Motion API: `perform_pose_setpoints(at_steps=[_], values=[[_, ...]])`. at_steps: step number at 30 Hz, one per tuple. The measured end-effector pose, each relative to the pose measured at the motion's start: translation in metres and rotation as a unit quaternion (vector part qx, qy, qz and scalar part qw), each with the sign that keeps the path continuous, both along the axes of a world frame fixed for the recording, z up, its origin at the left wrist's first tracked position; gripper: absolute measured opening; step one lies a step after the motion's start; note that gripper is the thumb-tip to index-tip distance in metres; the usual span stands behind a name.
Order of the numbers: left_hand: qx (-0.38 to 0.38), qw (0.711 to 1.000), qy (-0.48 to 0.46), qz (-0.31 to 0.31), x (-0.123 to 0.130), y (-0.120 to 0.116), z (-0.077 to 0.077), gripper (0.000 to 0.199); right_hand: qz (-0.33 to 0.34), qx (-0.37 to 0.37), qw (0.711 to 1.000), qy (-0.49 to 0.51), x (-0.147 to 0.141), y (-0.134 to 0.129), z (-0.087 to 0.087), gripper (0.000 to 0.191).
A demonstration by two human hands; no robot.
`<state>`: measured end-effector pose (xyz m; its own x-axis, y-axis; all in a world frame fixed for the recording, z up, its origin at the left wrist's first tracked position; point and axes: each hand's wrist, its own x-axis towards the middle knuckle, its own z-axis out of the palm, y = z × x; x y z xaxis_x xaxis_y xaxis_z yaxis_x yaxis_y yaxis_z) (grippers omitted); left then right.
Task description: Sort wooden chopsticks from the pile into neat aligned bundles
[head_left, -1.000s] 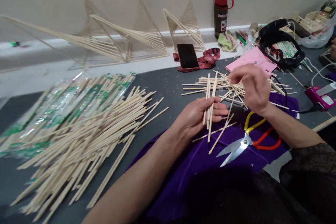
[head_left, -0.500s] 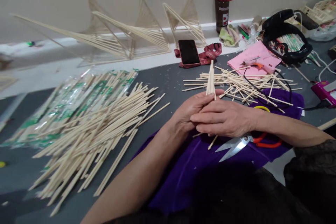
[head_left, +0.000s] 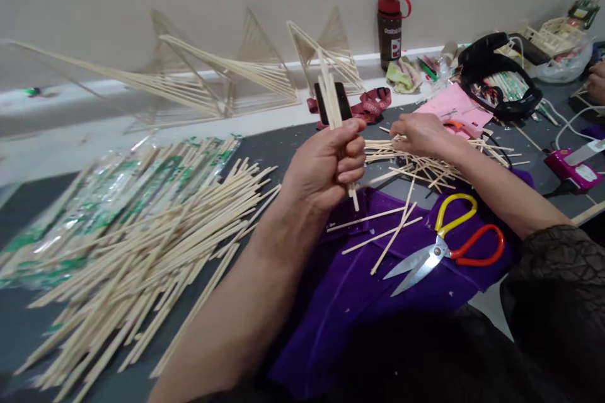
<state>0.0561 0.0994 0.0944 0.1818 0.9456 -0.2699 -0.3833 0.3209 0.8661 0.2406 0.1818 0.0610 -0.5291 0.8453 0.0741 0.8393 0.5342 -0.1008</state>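
Note:
My left hand (head_left: 324, 164) is closed round a small bundle of thin wooden sticks (head_left: 332, 99), held nearly upright above the purple cloth (head_left: 326, 308). Its fingers wrap the lower part, and stick ends poke out below the fist. Out to the right, my right hand (head_left: 420, 133) reaches down into a loose pile of wooden sticks (head_left: 432, 170), fingers bent and pinched on sticks at its far side; the fingertips are partly hidden. Scissors (head_left: 438, 250) with one yellow and one red handle lie open on the cloth, beside several loose sticks (head_left: 382, 235).
Longer sticks (head_left: 189, 239) are heaped at left, beside plastic-wrapped bundles (head_left: 127, 182). Stick frames (head_left: 255, 69) lean along the wall. Behind lie a phone (head_left: 345, 107), a bottle (head_left: 390, 31), pink paper (head_left: 454, 104) and a black headset (head_left: 501, 88). Another person's hand (head_left: 596, 82) shows at far right.
My hands were together round the bundle. The right hand has let go and moved away to the stick pile, while the left has lifted the bundle slightly leftward. The scissors now show fully.

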Motion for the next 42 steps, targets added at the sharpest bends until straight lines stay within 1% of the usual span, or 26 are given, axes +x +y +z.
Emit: perform_pose_setpoints(at_steps=[2, 4, 5, 6, 8, 10, 12, 15, 17, 20, 22, 25, 29, 32, 34, 37, 39, 42], values=[[0.046, 0.997, 0.056, -0.001, 0.003, 0.005, 0.003, 0.009, 0.002, 0.001, 0.998, -0.062, -0.006, 0.0, -0.006, 0.031], [0.104, 0.984, 0.14, 0.02, 0.001, 0.011, 0.0, 0.007, -0.005, 0.001, 0.998, -0.057, -0.007, -0.001, -0.005, 0.033], [0.138, 0.97, 0.196, 0.035, -0.001, 0.014, -0.003, 0.007, -0.005, 0.004, 0.999, -0.036, -0.006, -0.001, -0.003, 0.033], [0.174, 0.949, 0.257, 0.05, -0.004, 0.016, -0.008, 0.006, 0.001, 0.009, 1.0, -0.009, -0.003, -0.001, -0.001, 0.032], [0.242, 0.891, 0.374, 0.081, -0.01, 0.021, -0.016, 0.008, 0.028, 0.022, 0.998, 0.046, 0.002, 0.0, 0.004, 0.03], [0.292, 0.839, 0.446, 0.107, -0.014, 0.024, -0.024, 0.01, 0.063, 0.032, 0.994, 0.088, 0.007, 0.0, 0.009, 0.027], [0.323, 0.811, 0.472, 0.118, -0.015, 0.026, -0.029, 0.011, 0.084, 0.031, 0.988, 0.129, 0.01, -0.001, 0.012, 0.025], [0.344, 0.796, 0.489, 0.093, -0.013, 0.027, -0.035, 0.006, 0.086, 0.007, 0.977, 0.193, 0.009, -0.002, 0.013, 0.022], [0.331, 0.799, 0.499, 0.058, -0.011, 0.027, -0.038, 0.007, 0.079, -0.006, 0.974, 0.213, 0.007, -0.001, 0.011, 0.021], [0.276, 0.802, 0.53, 0.004, -0.012, 0.029, -0.043, 0.013, 0.076, -0.021, 0.976, 0.204, 0.003, 0.0, 0.009, 0.021], [0.246, 0.8, 0.546, -0.023, -0.015, 0.03, -0.044, 0.018, 0.068, -0.032, 0.981, 0.18, 0.001, 0.0, 0.008, 0.021], [0.223, 0.807, 0.544, -0.051, -0.017, 0.033, -0.045, 0.022, 0.032, -0.044, 0.993, 0.109, 0.0, -0.002, 0.009, 0.022], [0.2, 0.834, 0.505, -0.094, -0.018, 0.036, -0.048, 0.025, -0.002, -0.045, 0.999, 0.024, -0.002, -0.006, 0.01, 0.025], [0.182, 0.862, 0.461, -0.107, -0.017, 0.037, -0.05, 0.029, -0.017, -0.028, 0.999, -0.018, -0.007, -0.011, 0.008, 0.026], [0.162, 0.886, 0.422, -0.107, -0.017, 0.036, -0.049, 0.028, -0.015, -0.015, 0.999, -0.032, -0.011, -0.014, 0.006, 0.029], [0.12, 0.925, 0.349, -0.095, -0.015, 0.033, -0.042, 0.024, 0.01, -0.019, 1.0, -0.004, -0.012, -0.014, 0.004, 0.031], [0.084, 0.95, 0.288, -0.09, -0.016, 0.031, -0.036, 0.021, 0.05, -0.05, 0.996, 0.063, -0.009, -0.011, 0.005, 0.028], [0.029, 0.977, 0.187, -0.103, -0.021, 0.03, -0.031, 0.021, 0.11, -0.078, 0.972, 0.193, -0.003, -0.006, 0.01, 0.022]])
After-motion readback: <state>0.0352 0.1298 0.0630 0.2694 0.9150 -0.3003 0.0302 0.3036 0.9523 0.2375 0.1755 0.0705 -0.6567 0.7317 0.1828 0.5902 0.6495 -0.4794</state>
